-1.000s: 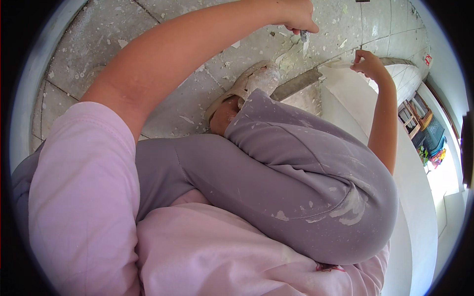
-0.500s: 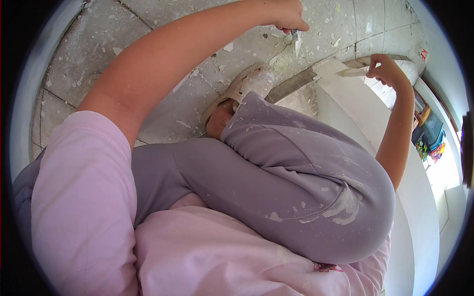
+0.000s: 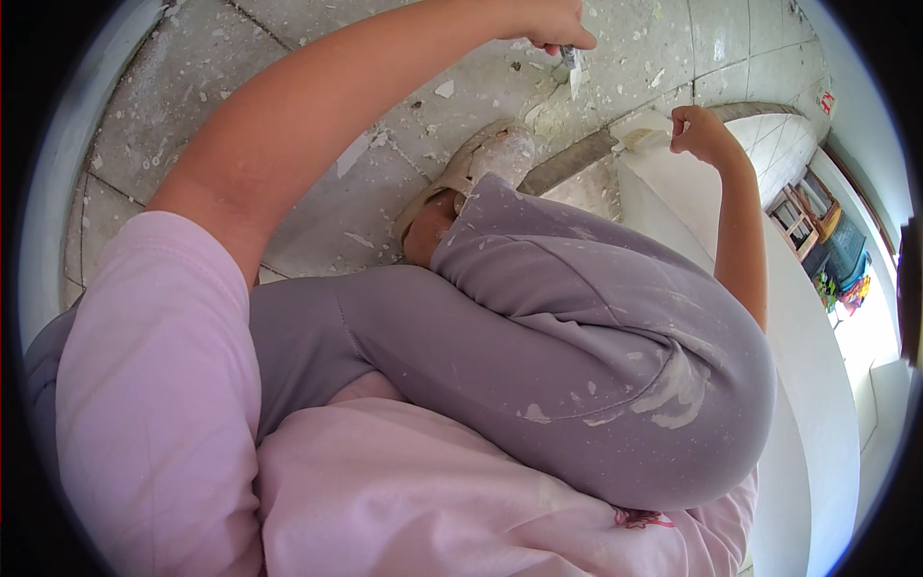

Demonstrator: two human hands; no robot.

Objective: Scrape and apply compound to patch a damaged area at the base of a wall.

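Observation:
My left hand (image 3: 550, 21) reaches far out over the tiled floor, its fingers closed on a small scraper whose narrow blade (image 3: 574, 67) points down at the tiles. My right hand (image 3: 700, 133) is a fist at the bottom of the white wall (image 3: 817, 365). It grips a pale, plaster-coated flat tool (image 3: 642, 129) that lies against the wall's lower edge. My bent knee in plaster-stained grey trousers (image 3: 596, 365) fills the middle, with a dusty shoe (image 3: 486, 162) on the floor beneath it.
Grey floor tiles (image 3: 317, 192) are strewn with white plaster flakes and smears. A curved grey strip (image 3: 567, 165) runs along the foot of the wall. Shelves with coloured items (image 3: 827, 240) stand at the far right beside a bright opening.
My right hand swung out to the right along the wall, then came back left and lower to the wall's base. My left hand stayed at the same spot on the floor.

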